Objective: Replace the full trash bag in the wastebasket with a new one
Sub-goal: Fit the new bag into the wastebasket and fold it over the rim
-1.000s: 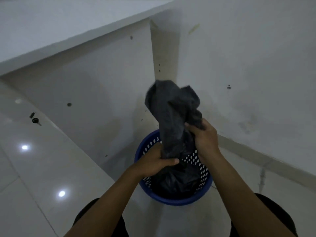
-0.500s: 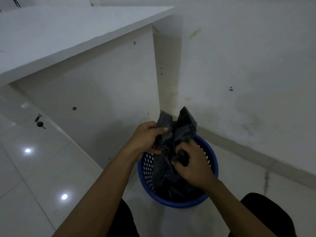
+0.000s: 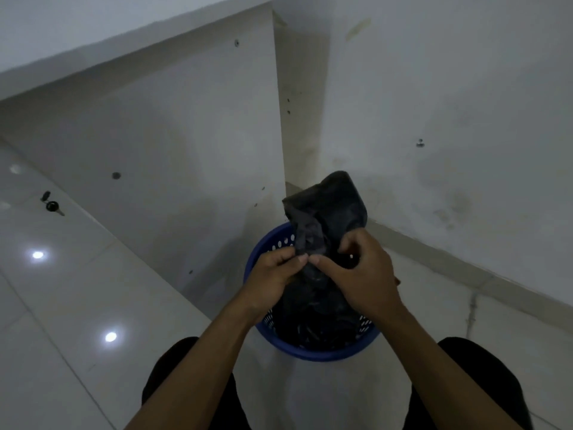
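A round blue perforated wastebasket (image 3: 313,352) stands on the floor in the corner between a white panel and the wall. A black trash bag (image 3: 328,209) sits in it, its gathered top sticking up above the rim. My left hand (image 3: 273,274) pinches the bag's neck from the left. My right hand (image 3: 362,271) grips the same neck from the right, thumb tip close to the left thumb. The lower part of the bag fills the basket and is partly hidden by my hands.
A white desk panel (image 3: 173,144) rises to the left of the basket and the white wall (image 3: 449,119) to the right. Keys (image 3: 51,204) lie on the glossy tiled floor at far left. My dark-clothed knees (image 3: 483,383) flank the basket.
The bag's top stood tall a second ago, then was pushed low. Now it stands a little higher again, and both hands have come together at its neck.
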